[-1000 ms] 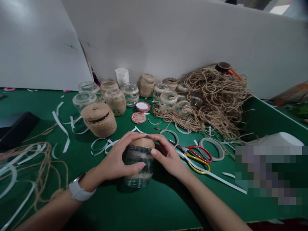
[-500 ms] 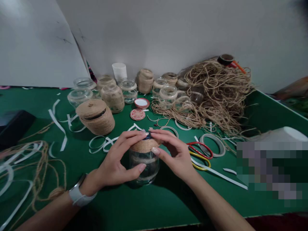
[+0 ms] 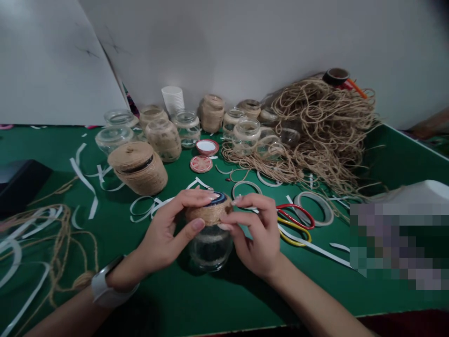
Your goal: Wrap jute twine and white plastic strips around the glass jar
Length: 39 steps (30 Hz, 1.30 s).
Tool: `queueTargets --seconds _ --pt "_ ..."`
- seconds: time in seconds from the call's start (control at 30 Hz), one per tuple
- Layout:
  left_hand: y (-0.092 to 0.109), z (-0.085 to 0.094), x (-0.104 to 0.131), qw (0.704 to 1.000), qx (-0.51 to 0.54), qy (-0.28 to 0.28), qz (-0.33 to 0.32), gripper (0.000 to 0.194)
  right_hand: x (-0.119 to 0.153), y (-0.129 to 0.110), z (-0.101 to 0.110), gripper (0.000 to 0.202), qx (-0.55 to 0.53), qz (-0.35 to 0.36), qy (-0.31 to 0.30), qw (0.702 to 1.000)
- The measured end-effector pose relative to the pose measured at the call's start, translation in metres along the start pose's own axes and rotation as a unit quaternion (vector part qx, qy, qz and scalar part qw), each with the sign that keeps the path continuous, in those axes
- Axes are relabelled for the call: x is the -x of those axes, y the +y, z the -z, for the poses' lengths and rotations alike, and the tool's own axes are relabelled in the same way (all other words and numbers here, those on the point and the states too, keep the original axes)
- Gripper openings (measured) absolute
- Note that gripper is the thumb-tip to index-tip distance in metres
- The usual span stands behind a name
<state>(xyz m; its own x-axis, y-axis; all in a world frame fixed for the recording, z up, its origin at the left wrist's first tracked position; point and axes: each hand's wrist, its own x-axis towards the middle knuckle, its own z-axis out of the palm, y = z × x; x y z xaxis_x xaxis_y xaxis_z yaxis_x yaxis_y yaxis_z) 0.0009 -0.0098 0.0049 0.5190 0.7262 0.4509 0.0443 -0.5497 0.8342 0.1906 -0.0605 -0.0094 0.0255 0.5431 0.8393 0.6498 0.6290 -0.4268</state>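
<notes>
A clear glass jar [image 3: 211,250] stands upright before me on the green table. On top of it sits a lid [image 3: 205,213] whose side is wrapped in jute twine; its top shows dark blue. My left hand [image 3: 163,229] grips the lid from the left, thumb on the twine side and fingers over the top. At the lid's right edge, my right hand [image 3: 257,234] has its fingers bent and their tips pressed to the twine. Whether those fingertips also pinch a loose twine end is too small to make out.
Behind are several glass jars [image 3: 246,135], a twine-covered jar [image 3: 138,168], red-and-white lids [image 3: 201,164] and paper cups [image 3: 173,99]. A twine heap [image 3: 326,112] fills the back right. Scissors [image 3: 296,229], a tape roll [image 3: 329,213] and white strips [image 3: 82,180] lie around.
The right fingers have shifted from over the lid's top down to its right side and curled. My left thumb has risen from the glass to the twine; more of the blue top shows.
</notes>
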Motion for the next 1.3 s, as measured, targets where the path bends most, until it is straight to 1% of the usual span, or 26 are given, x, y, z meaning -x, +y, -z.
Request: queueTargets --seconds 0.07,0.13,0.17,0.23,0.33,0.4,0.5,0.63,0.7,0.77,0.83,0.93,1.07,1.17,1.23,1.3 --pt "0.000 0.000 0.000 1.000 -0.003 0.000 -0.009 0.027 0.000 -0.001 0.002 0.008 0.029 0.031 -0.022 0.999" --pt "0.000 0.001 0.000 1.000 -0.005 0.002 -0.007 0.026 -0.001 0.000 0.005 0.014 0.022 0.038 -0.066 0.997" --pt "0.000 0.001 -0.001 1.000 -0.005 0.002 -0.003 0.026 -0.001 0.000 0.005 0.016 0.008 0.022 -0.091 0.996" --pt "-0.001 0.003 -0.002 1.000 -0.006 0.001 0.001 0.024 -0.002 0.002 0.006 0.016 -0.028 -0.039 -0.136 0.990" --pt "-0.005 0.007 -0.003 1.000 -0.022 0.000 -0.002 0.023 -0.002 0.006 0.006 0.016 -0.065 -0.135 -0.178 0.973" --pt "-0.007 0.008 -0.004 0.999 -0.037 0.005 -0.012 0.022 -0.001 0.010 0.005 0.018 -0.066 -0.174 -0.185 0.965" --pt "-0.008 0.007 -0.004 0.999 -0.032 0.007 -0.019 0.022 0.000 0.014 0.004 0.020 -0.068 -0.210 -0.177 0.959" --pt "-0.006 0.004 -0.002 1.000 -0.001 0.005 -0.016 0.024 0.001 0.015 0.004 0.018 -0.073 -0.224 -0.134 0.962" --pt "-0.004 0.004 -0.001 1.000 -0.007 0.010 -0.022 0.029 0.000 0.014 0.004 0.016 -0.068 -0.225 -0.112 0.966" --pt "-0.003 0.004 -0.001 0.999 -0.015 0.018 -0.025 0.029 0.000 0.013 0.004 0.015 -0.063 -0.230 -0.103 0.966" --pt "-0.003 0.005 -0.001 0.999 -0.018 0.026 -0.024 0.025 0.001 0.012 0.002 0.016 -0.063 -0.238 -0.119 0.962" --pt "-0.004 0.006 -0.001 0.999 -0.022 0.040 -0.021 0.019 0.005 0.010 -0.004 0.020 -0.067 -0.247 -0.161 0.953" --pt "-0.006 0.007 -0.002 0.997 -0.030 0.061 -0.022 0.020 0.012 0.007 -0.013 0.027 -0.057 -0.279 -0.199 0.938" --pt "-0.004 0.008 -0.002 0.998 -0.037 0.050 -0.024 0.019 0.015 0.005 -0.016 0.030 -0.030 -0.298 -0.214 0.930" --pt "-0.002 0.007 -0.002 0.997 -0.049 0.037 -0.038 0.020 0.017 0.003 -0.017 0.030 -0.010 -0.304 -0.221 0.927" --pt "0.000 0.006 -0.001 0.995 -0.084 0.021 -0.047 0.031 0.018 0.001 -0.016 0.028 0.005 -0.293 -0.225 0.929"
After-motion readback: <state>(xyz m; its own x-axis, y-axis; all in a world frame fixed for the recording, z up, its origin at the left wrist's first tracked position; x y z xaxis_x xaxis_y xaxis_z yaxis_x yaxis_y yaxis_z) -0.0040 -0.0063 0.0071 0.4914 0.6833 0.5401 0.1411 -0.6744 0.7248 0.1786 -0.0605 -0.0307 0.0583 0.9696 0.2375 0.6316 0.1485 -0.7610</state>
